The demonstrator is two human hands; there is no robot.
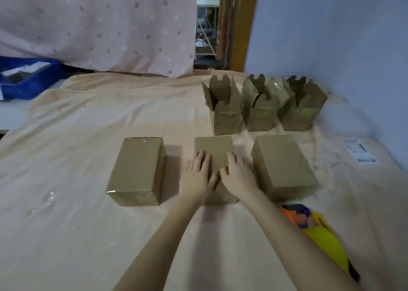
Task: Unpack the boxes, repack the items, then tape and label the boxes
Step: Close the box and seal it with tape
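No text can be read. A white label sheet on the cloth at right carries dark printed lines and what may be a barcode, too blurred to make out. The boxes show no legible markings.

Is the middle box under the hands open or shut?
Shut: the middle box shows a flat, closed top, with the left hand and right hand resting flat on it. Whether it is taped cannot be told.

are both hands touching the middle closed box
Touching. The head view shows the left hand and right hand lying flat, fingers straight, on top of the middle closed box.
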